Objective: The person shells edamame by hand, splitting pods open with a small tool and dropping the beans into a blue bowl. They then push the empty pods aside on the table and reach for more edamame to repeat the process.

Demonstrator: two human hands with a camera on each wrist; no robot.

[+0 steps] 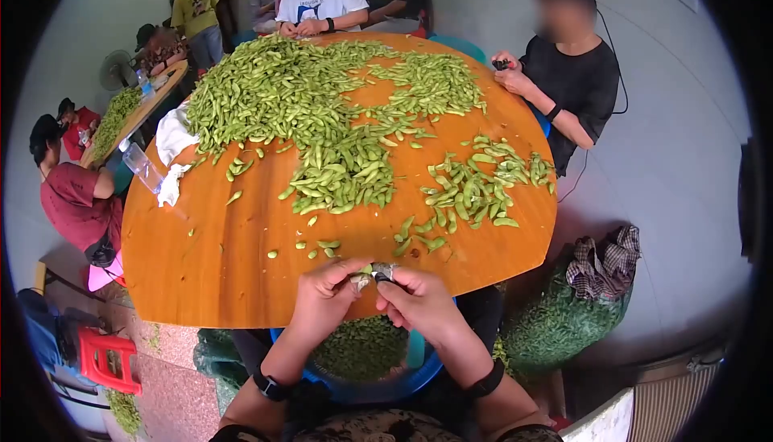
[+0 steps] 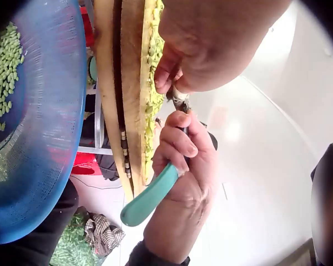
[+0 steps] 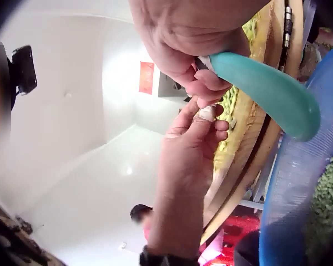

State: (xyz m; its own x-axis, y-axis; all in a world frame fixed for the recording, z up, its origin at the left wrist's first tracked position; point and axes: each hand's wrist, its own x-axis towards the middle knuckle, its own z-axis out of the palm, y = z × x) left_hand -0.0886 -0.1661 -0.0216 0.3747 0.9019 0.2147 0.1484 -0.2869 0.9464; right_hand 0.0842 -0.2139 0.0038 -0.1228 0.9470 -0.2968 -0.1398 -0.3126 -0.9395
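Note:
My left hand (image 1: 326, 293) pinches a green soybean pod (image 1: 365, 270) over the table's near edge, its thumb wrapped in whitish tape. My right hand (image 1: 420, 303) grips a tool with a curved teal handle (image 2: 150, 195), and its fingertips meet the left hand's at the pod. The handle sticks out below the right palm in both wrist views. Fingers cover most of the tool's working end, so I cannot tell its kind. Under both hands sits a blue plastic basket (image 2: 47, 124) holding shelled green beans (image 2: 4, 77).
A round wooden table (image 1: 201, 273) carries a large heap of pods (image 1: 266, 88) and smaller piles (image 1: 475, 188). A plastic bottle (image 1: 141, 167) lies at the left edge. A full green mesh sack (image 1: 564, 321) stands at right. Several people sit around.

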